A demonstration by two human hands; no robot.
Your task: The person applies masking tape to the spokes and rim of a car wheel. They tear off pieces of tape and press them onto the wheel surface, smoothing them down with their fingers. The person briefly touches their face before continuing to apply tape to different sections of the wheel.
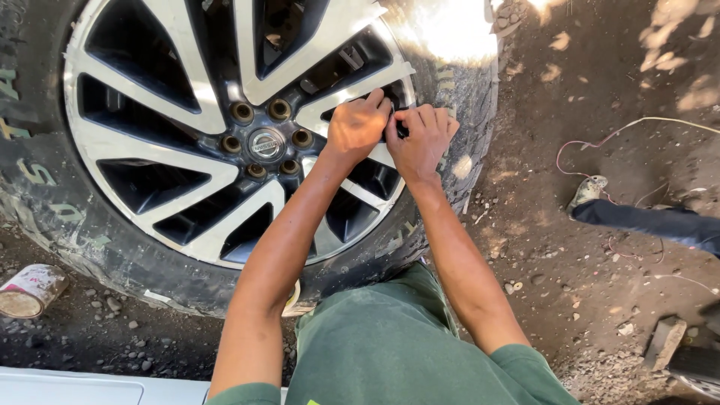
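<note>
Fills most of the view: a big black tyre (450,161) on bare dirt ground (570,90), sunlit at its upper right. Carries raised lettering on the sidewall at the left, painted pale green and yellowish, partly worn.

Inside it, a silver alloy wheel (142,146) with broad split spokes and dark gaps between them. At the centre, a round hub cap (265,144) with a ring-shaped chrome badge, and lug nuts (241,112) set around it.

Along the bottom left edge, a pale grey panel (75,388). At the right, another person's dark trouser leg (652,223) and worn shoe (589,191), well apart from the hands, with a thin pale wire (637,124) looping over the dirt near them.

Both of the wearer's hands meet at the wheel's right edge, just inside the tyre. Left hand (356,126): fingers curled shut, knuckles up, fingertips tucked into a spoke gap; cannot tell what they press on. Right hand (420,139): fingers closed, pinching a small dark part (400,130) at the rim, mostly hidden between the hands. Probably the valve, so likely a fine turning or pulling step; seems to call next for a steady pinch and small twists, not force.

Lower left, on gravel near the tyre: a small tin can (30,291) on its side, whitish label with reddish marks, rusty end.
</note>
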